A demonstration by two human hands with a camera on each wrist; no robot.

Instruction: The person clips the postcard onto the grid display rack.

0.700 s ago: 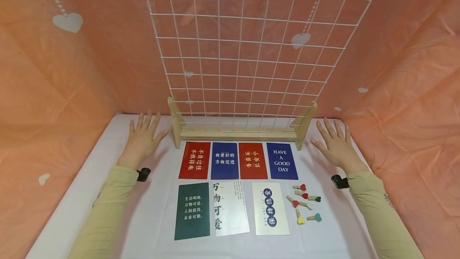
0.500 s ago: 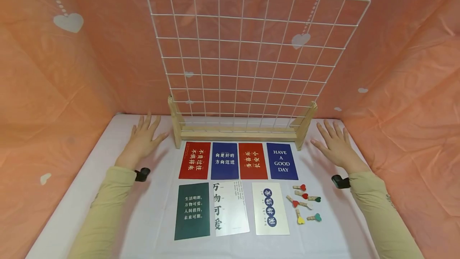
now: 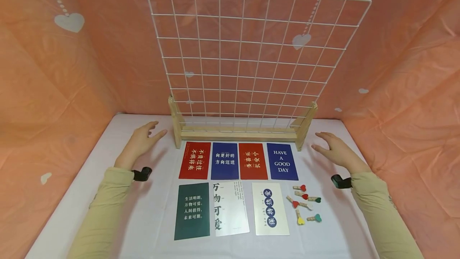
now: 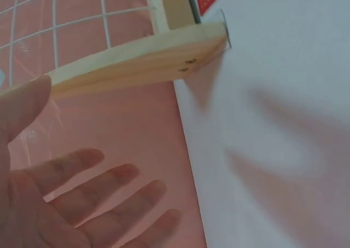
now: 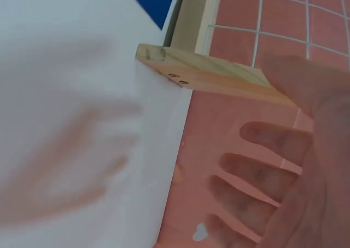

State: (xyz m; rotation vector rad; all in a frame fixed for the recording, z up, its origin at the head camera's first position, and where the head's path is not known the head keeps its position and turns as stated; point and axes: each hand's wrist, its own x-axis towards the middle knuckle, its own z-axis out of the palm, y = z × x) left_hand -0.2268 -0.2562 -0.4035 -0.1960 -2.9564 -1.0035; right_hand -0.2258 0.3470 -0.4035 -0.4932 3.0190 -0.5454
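Observation:
My left hand (image 3: 141,141) hovers over the table left of the rack's wooden base (image 3: 237,135), thumb apart from the loosely bent fingers, holding nothing. On the other side, my right hand (image 3: 336,151) is held in a similar way beside the base's right foot (image 3: 306,127), also with nothing in it. Both wrist views show a bare palm near a wooden foot (image 4: 147,59). Between the hands a white wire grid (image 3: 244,55) stands in the base. Before it lie a red card (image 3: 185,167), a blue card (image 3: 225,171), another red card (image 3: 253,173) and a blue "HAVE A GOOD DAY" card (image 3: 274,173).
A nearer row has a dark green card (image 3: 192,229), a white card with black characters (image 3: 233,219) and a cream card (image 3: 278,227). Several small heart clothespins (image 3: 300,220) lie right of it. Orange cloth (image 3: 46,91) with pale hearts walls the white table (image 3: 143,219).
Both hands have turned from spread, palm-down poses to thumb-up poses, their fingers drawn together and slightly bent. Cards, clothespins and rack stay in place.

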